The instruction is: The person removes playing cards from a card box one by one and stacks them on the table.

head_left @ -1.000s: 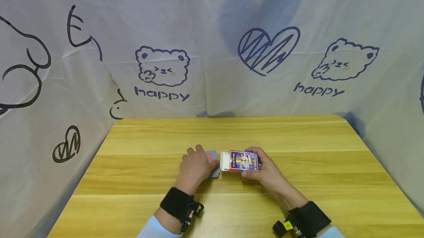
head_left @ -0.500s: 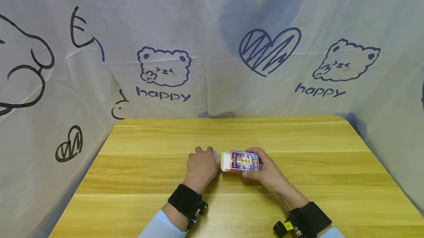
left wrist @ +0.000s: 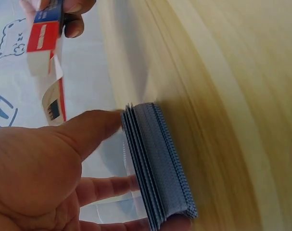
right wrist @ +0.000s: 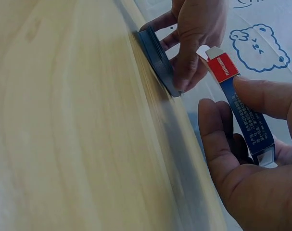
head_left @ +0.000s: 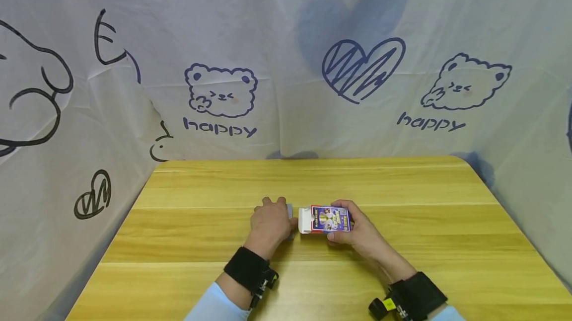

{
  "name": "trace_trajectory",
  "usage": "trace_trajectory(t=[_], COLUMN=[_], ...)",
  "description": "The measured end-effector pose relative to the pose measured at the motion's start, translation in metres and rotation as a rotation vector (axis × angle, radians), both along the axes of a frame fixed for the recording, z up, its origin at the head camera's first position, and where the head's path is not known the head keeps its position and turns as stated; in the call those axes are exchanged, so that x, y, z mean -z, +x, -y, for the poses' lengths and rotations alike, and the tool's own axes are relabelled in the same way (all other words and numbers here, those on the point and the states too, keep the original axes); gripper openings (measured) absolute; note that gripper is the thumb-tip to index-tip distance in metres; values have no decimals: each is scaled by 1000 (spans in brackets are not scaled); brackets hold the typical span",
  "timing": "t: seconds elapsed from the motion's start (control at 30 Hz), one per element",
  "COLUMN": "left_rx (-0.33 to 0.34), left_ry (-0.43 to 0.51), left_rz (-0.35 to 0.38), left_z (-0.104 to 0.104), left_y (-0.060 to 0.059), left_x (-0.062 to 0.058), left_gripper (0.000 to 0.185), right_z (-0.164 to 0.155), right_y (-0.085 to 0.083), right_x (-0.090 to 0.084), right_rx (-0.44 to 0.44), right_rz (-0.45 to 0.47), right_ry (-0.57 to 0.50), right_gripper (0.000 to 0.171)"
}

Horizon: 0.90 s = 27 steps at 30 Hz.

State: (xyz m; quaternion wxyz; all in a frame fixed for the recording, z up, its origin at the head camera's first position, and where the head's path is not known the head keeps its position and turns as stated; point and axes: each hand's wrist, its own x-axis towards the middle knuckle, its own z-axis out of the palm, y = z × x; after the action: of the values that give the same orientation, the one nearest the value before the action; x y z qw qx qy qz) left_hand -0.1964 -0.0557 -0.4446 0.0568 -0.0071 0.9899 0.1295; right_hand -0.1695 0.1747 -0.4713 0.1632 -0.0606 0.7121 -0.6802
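Near the middle of the table, my left hand (head_left: 270,222) grips a deck of playing cards (left wrist: 160,161) by its edges. In the left wrist view the thumb presses one end and a fingertip the other; the grey-blue card edges are slightly uneven. From the head view the hand covers most of the deck. Just to its right, my right hand (head_left: 364,234) holds a small blue and red card box (head_left: 329,219) between thumb and fingers. The box's white flap end (head_left: 305,220) stands open toward the deck, a small gap apart. Whether anything is inside cannot be seen.
Both hands work over a light wood-grain table (head_left: 201,187). White cloth (head_left: 286,52) with drawn bears and hearts hangs behind and at the sides. A black strap with a small camera (head_left: 248,269) circles the left wrist, and another strap (head_left: 417,296) the right.
Compared with one second ago, my left hand has moved slightly right and covers more of the deck, whose reddish card back showed earlier. My right hand and the box have hardly moved.
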Motion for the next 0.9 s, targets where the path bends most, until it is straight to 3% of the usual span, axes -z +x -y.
trace_trajectory(t=[0.2, 0.4, 0.5, 0.7, 0.9], left_rx=[-17, -21, -6, 10, -19], left_ry=[82, 249, 305, 318, 313], left_rz=[2, -28, -28, 15, 43], left_z=[12, 36, 49, 67, 79], left_y=[0, 5, 10, 18, 23], left_x=[2, 2, 3, 3, 1], left_gripper=[73, 59, 53, 49, 48], right_z=[1, 1, 0, -5, -10], right_y=[0, -1, -5, -22, -42], right_x=[1, 0, -3, -8, -9], right_rx=[-41, -11, 12, -18, -48], right_rz=[23, 34, 36, -17, -103], right_ry=[2, 83, 162, 269, 360], right_gripper=[82, 57, 54, 58, 52])
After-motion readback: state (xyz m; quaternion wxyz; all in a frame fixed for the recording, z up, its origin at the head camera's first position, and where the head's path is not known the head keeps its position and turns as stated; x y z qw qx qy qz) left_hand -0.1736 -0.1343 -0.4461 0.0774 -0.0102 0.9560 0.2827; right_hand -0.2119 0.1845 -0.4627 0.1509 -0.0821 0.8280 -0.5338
